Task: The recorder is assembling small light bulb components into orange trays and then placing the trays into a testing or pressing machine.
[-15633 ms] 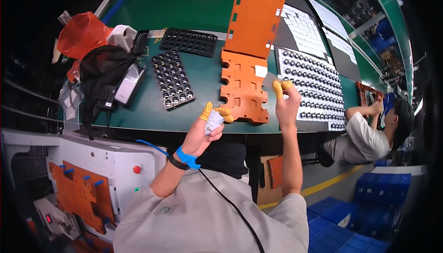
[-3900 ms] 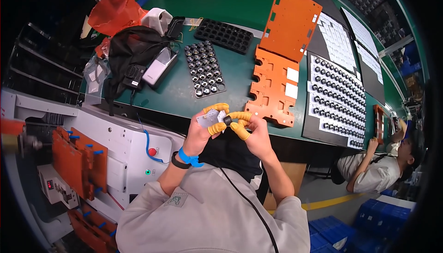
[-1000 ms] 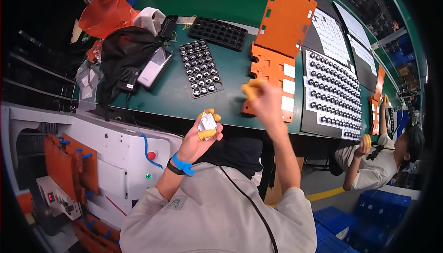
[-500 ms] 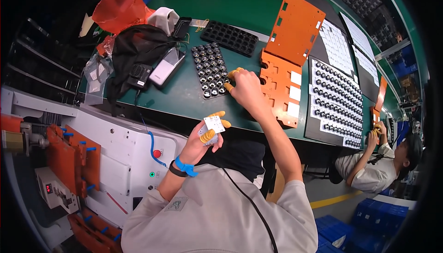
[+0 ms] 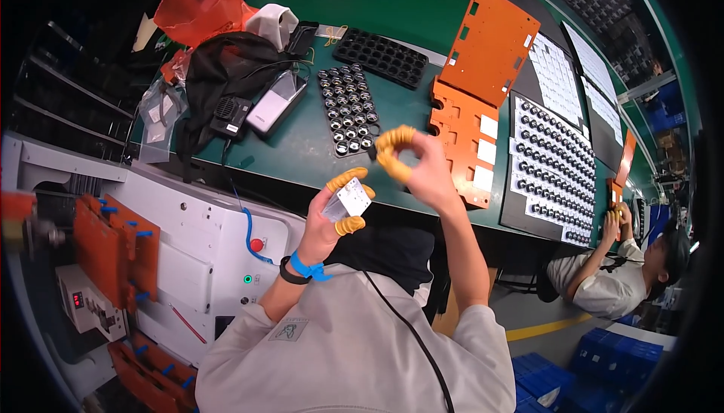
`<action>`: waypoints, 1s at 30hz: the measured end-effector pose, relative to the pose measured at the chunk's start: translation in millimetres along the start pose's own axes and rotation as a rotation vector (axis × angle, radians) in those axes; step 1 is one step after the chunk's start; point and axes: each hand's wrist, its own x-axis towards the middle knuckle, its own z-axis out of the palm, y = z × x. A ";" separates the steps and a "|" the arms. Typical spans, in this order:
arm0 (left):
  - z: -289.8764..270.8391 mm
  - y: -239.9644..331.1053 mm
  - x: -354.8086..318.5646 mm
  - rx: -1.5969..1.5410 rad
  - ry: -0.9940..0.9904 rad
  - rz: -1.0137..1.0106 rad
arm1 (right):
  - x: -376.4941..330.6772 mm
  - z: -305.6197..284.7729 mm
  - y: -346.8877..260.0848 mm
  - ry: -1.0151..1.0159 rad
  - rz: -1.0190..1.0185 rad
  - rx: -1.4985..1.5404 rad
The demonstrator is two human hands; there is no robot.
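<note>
My left hand point(image 5: 326, 215), with yellow finger cots on, is closed around a small stack of white square plates point(image 5: 355, 197) dotted with small holes. Just right of it and above the table's front edge, my right hand point(image 5: 422, 168) makes a pinch with cotted thumb and forefinger. A small dark round part point(image 5: 372, 154) shows at those fingertips, partly blurred. Behind lies a black tray point(image 5: 336, 152) filled with rows of shiny, dark-rimmed round parts. To the right of my right hand stands an orange fixture point(image 5: 458, 123) with white square plates set in its recesses.
An orange panel point(image 5: 490, 47) leans up behind the fixture. Farther right are white sheets with rows of black round parts point(image 5: 554, 164). A second black tray point(image 5: 381, 57), a white device point(image 5: 276, 105) and black cloth point(image 5: 219, 74) lie behind. A co-worker point(image 5: 615, 270) works at right.
My right hand has come away from the filled tray, nearer to my left hand, with a small dark part in its fingertips. The left hand has risen slightly and turned the plates.
</note>
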 end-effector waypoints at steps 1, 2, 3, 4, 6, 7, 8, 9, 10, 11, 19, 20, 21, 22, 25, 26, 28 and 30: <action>2.4 0.7 0.4 0.095 0.026 0.083 | -11.7 -0.1 3.0 -0.050 0.030 0.073; 5.0 1.5 0.8 0.095 0.026 0.080 | -21.4 -0.7 -5.6 -0.086 0.099 0.100; 8.1 4.0 1.7 0.154 0.046 0.159 | -28.5 -0.8 -14.1 -0.123 0.169 0.127; 11.1 6.5 2.8 0.214 0.067 0.237 | -33.3 1.6 -2.0 -0.137 0.100 0.182; 14.2 8.5 4.9 0.211 0.070 0.252 | -35.6 1.4 0.3 -0.133 0.088 0.183; 12.7 8.5 4.6 0.224 0.056 0.241 | -36.6 1.6 1.4 -0.134 0.074 0.183; 12.5 9.0 5.1 0.236 0.040 0.231 | -36.8 1.6 2.4 -0.132 0.074 0.182; 13.0 8.5 5.6 0.236 0.038 0.230 | -37.2 1.8 3.8 -0.129 0.073 0.174; 13.7 7.5 6.1 0.256 0.043 0.235 | -37.7 1.9 4.2 -0.127 0.072 0.166; 13.9 6.3 5.9 0.277 0.053 0.242 | -37.7 2.7 4.8 -0.131 0.072 0.167; 16.2 5.9 5.4 0.242 0.053 0.171 | -43.5 6.7 10.9 -0.095 -0.007 0.197; 13.2 6.2 4.2 0.180 0.033 0.119 | -43.5 7.6 12.7 -0.097 -0.008 0.199; 9.2 4.7 3.1 0.181 0.035 0.120 | -44.0 8.7 14.0 -0.093 -0.039 0.178; 4.6 2.0 2.0 0.149 0.031 0.080 | -44.5 9.6 15.5 -0.089 -0.070 0.157; 5.2 0.5 2.5 0.105 0.029 0.051 | -47.2 8.0 18.1 -0.073 -0.156 0.069; 6.2 0.1 2.4 0.097 0.041 0.063 | -47.8 8.1 17.8 -0.074 -0.156 0.068; 9.5 1.6 3.4 0.116 0.043 0.067 | -48.9 8.2 15.6 -0.064 -0.186 0.056; 10.3 2.4 5.0 0.137 0.044 0.071 | -50.4 5.4 9.9 -0.074 -0.179 -0.006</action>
